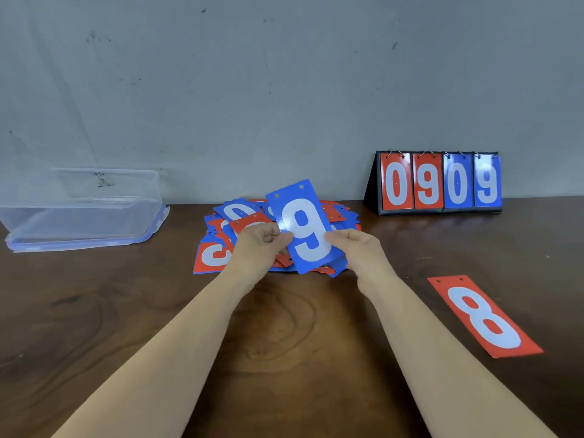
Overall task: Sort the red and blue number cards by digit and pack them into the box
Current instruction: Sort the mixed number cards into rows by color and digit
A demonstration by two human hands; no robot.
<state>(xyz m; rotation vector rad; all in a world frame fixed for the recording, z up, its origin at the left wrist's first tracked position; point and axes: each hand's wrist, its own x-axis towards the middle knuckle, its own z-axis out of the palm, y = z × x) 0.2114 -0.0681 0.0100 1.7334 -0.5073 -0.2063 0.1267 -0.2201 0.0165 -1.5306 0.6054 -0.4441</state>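
A blue card with a white 9 [304,229] is held up, tilted, above a loose heap of red and blue number cards [221,248] in the middle of the table. My left hand [260,245] pinches the card's left edge and my right hand [358,248] pinches its right edge. A red card with an 8 [483,316] lies flat and alone at the right. The clear plastic box [82,210] with a blue-trimmed rim stands at the far left; I cannot tell whether anything is in it.
A black tabletop scoreboard [439,183] showing 0 9 0 9, two red and two blue flaps, stands at the back right against the grey wall. The dark wooden table [284,327] stretches toward me between my forearms.
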